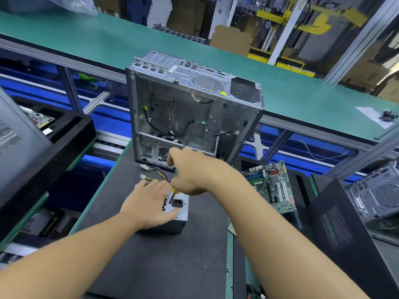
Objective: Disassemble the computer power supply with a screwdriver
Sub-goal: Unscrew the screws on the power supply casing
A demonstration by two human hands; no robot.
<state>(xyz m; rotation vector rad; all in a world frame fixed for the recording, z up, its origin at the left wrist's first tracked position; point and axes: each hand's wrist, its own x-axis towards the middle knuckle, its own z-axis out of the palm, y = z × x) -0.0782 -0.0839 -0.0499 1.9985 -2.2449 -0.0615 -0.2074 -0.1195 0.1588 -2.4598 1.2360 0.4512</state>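
One power supply (176, 222), a grey metal box, is sitting on the black mat (162, 260) just in front of one open case (183, 117), which is standing upright with its side panel off. The supply's socket face is pointing upward. The left hand (149, 203) is lying flat on that face, fingers straight and pressing down, thumb resting near the socket; it is not curling round anything. The right hand (190, 173) is gripping one screwdriver (175, 190) by its green and yellow handle, fingers wrapped closed around it, and is holding the shaft nearly upright with the tip touching the top of the supply beside the socket. Whether the tip is sitting in a screw cannot be told. One bundle of coloured wires is running from the supply toward the case, ending in two white connectors (143, 172) lying on the mat. One motherboard (274, 186) is lying to the right of the mat, well apart from the supply. Two further cases are showing, one at the left edge (13, 139) and one at the right (373, 199). One green belt (86, 44) is running behind the open case.
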